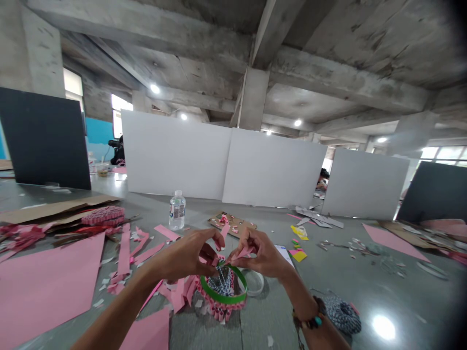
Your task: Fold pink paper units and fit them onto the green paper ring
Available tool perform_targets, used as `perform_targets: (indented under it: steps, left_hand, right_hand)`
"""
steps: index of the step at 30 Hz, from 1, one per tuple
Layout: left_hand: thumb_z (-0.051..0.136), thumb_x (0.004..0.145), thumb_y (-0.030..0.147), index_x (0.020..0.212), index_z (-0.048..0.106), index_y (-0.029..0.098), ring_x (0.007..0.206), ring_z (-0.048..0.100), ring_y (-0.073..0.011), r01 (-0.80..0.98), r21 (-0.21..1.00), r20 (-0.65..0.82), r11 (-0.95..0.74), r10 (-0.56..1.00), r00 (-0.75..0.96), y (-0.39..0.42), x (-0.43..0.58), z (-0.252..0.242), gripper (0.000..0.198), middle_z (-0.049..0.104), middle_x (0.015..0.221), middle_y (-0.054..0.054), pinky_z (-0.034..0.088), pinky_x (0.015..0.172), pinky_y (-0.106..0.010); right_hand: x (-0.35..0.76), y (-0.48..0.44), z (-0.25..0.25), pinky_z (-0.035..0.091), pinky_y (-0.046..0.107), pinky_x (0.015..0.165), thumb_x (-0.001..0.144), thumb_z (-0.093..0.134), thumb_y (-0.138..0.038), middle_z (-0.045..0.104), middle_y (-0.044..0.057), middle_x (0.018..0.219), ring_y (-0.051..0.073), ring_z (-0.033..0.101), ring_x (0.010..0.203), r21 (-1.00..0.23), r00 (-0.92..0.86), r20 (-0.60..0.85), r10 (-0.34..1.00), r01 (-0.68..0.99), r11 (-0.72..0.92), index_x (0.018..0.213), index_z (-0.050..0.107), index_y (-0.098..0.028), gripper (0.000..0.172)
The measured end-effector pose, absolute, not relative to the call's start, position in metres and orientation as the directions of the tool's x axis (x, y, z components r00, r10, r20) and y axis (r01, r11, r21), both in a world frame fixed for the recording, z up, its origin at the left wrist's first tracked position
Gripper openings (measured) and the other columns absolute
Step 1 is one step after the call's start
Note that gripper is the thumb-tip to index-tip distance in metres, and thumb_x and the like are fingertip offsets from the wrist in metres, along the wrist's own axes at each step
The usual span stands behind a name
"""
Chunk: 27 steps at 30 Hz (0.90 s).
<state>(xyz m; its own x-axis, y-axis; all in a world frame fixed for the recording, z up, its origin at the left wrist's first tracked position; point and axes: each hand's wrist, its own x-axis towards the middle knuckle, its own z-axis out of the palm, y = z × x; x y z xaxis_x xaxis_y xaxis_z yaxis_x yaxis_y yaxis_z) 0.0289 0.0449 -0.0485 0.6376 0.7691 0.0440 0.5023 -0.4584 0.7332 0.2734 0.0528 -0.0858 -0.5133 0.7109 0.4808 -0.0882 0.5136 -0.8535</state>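
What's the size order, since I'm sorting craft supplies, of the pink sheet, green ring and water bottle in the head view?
1. Pink sheet
2. Green ring
3. Water bottle

The ring sits nearer the camera, so its place above the bottle is unsure.

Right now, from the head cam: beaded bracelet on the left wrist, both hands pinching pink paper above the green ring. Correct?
Not quite: the head view shows the beaded bracelet on the right wrist, not the left. The rest stands: the left hand and right hand pinch pink paper above the green ring.
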Motion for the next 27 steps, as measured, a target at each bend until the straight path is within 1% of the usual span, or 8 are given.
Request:
perform_targets:
  steps: [4, 8, 10, 13, 16, 19, 24, 27]
  left_hand:
    - [0.072, 0.073, 0.034, 0.111, 0.050, 0.019, 0.089, 0.065, -0.0223, 0.609, 0.662, 0.004, -0.437, 0.815, 0.580, 0.048, 0.015, -0.047, 0.046, 0.064, 0.095, -0.005, 0.054, 0.073, -0.031]
    - [0.075, 0.070, 0.033, 0.115, 0.049, 0.022, 0.090, 0.065, -0.0219, 0.607, 0.663, -0.035, -0.438, 0.792, 0.610, 0.040, 0.016, -0.044, 0.053, 0.064, 0.094, -0.004, 0.053, 0.069, -0.028]
    - [0.076, 0.068, 0.028, 0.115, 0.051, 0.024, 0.089, 0.065, -0.0208, 0.626, 0.621, -0.022, -0.472, 0.788, 0.615, 0.034, 0.022, -0.041, 0.053, 0.063, 0.097, -0.003, 0.051, 0.072, -0.027]
    - [0.078, 0.066, 0.030, 0.114, 0.053, 0.025, 0.091, 0.065, -0.0210, 0.640, 0.579, -0.028, -0.505, 0.772, 0.635, 0.028, 0.032, -0.040, 0.054, 0.062, 0.106, -0.003, 0.049, 0.074, -0.027]
    - [0.078, 0.064, 0.033, 0.111, 0.054, 0.023, 0.087, 0.065, -0.0222, 0.629, 0.572, -0.052, -0.527, 0.742, 0.669, 0.027, 0.036, -0.041, 0.054, 0.060, 0.108, -0.004, 0.048, 0.071, -0.028]
    - [0.080, 0.060, 0.031, 0.108, 0.055, 0.022, 0.085, 0.065, -0.0236, 0.641, 0.569, -0.102, -0.516, 0.729, 0.677, 0.027, 0.036, -0.042, 0.055, 0.061, 0.102, -0.003, 0.048, 0.067, -0.028]
    - [0.082, 0.056, 0.033, 0.107, 0.056, 0.024, 0.086, 0.065, -0.0250, 0.679, 0.543, -0.149, -0.495, 0.738, 0.658, 0.025, 0.032, -0.039, 0.058, 0.063, 0.097, -0.002, 0.047, 0.063, -0.026]
    - [0.081, 0.057, 0.036, 0.107, 0.057, 0.024, 0.082, 0.065, -0.0247, 0.696, 0.510, -0.162, -0.505, 0.738, 0.655, 0.024, 0.030, -0.038, 0.056, 0.063, 0.098, -0.003, 0.047, 0.063, -0.027]
  right_hand:
    - [0.296, 0.053, -0.076, 0.055, 0.032, 0.062, 0.073, 0.084, -0.029, 0.063, -0.002, 0.071, 0.022, 0.071, 0.070, -0.780, -0.365, 0.619, 0.695, -0.181, 0.599, 0.073, 0.040, -0.022, 0.044]
    - [0.310, 0.056, -0.068, 0.054, 0.030, 0.067, 0.077, 0.080, -0.027, 0.064, 0.001, 0.078, 0.019, 0.068, 0.073, -0.727, -0.244, 0.669, 0.702, -0.018, 0.687, 0.078, 0.048, -0.021, 0.032]
    - [0.306, 0.058, -0.068, 0.053, 0.030, 0.070, 0.080, 0.075, -0.026, 0.066, 0.003, 0.082, 0.019, 0.066, 0.076, -0.708, -0.301, 0.646, 0.701, 0.107, 0.698, 0.080, 0.055, -0.020, 0.021]
    - [0.290, 0.059, -0.076, 0.052, 0.030, 0.071, 0.083, 0.065, -0.016, 0.070, 0.005, 0.084, 0.019, 0.066, 0.078, -0.666, -0.457, 0.562, 0.690, 0.245, 0.705, 0.079, 0.065, -0.019, 0.005]
    - [0.271, 0.057, -0.088, 0.053, 0.030, 0.068, 0.077, 0.060, -0.004, 0.072, 0.004, 0.081, 0.020, 0.068, 0.074, -0.646, -0.550, 0.491, 0.676, 0.290, 0.706, 0.080, 0.072, -0.021, 0.021]
    - [0.258, 0.056, -0.099, 0.054, 0.031, 0.066, 0.073, 0.059, 0.000, 0.073, 0.004, 0.080, 0.022, 0.070, 0.074, -0.605, -0.593, 0.464, 0.658, 0.331, 0.724, 0.083, 0.073, -0.025, 0.030]
    - [0.255, 0.061, -0.107, 0.051, 0.042, 0.090, 0.068, 0.066, -0.005, 0.071, 0.008, 0.105, 0.030, 0.066, 0.104, -0.555, -0.592, 0.490, 0.641, 0.355, 0.752, 0.097, 0.072, -0.032, 0.039]
    - [0.257, 0.063, -0.104, 0.052, 0.041, 0.085, 0.071, 0.065, -0.016, 0.068, 0.010, 0.116, 0.030, 0.065, 0.108, -0.651, -0.603, 0.462, 0.651, 0.268, 0.710, 0.117, 0.065, -0.035, 0.050]
